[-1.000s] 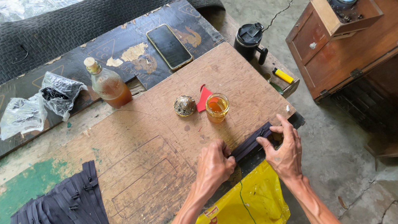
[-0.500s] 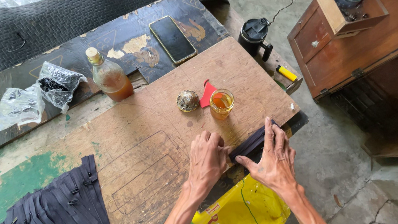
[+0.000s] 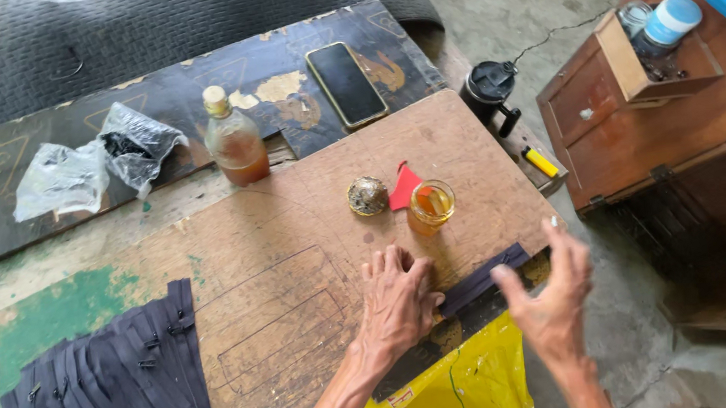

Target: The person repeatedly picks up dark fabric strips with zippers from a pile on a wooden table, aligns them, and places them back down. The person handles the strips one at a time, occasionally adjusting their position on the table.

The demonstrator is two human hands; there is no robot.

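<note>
Head view: we see left hand point(image 3: 397, 297) flat, fingers spread, pressing end of dark zipper strip point(image 3: 481, 280) at near edge of wooden tabletop point(image 3: 294, 240). Right hand point(image 3: 547, 287) hovers just above strip's other end, fingers loosely open, holding nothing. Small glass of amber liquid point(image 3: 431, 204) stands just beyond hands. Pile of dark zippers point(image 3: 109, 392) lies well apart at left.

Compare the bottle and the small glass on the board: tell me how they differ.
The bottle is tall, narrow-necked and capped; the small glass is short, wide and open on top. The bottle stands at the far edge of the wooden board, away from both hands; the glass stands close to the left hand and the dark zipper strip. Both are clear, upright and hold amber liquid.
</note>
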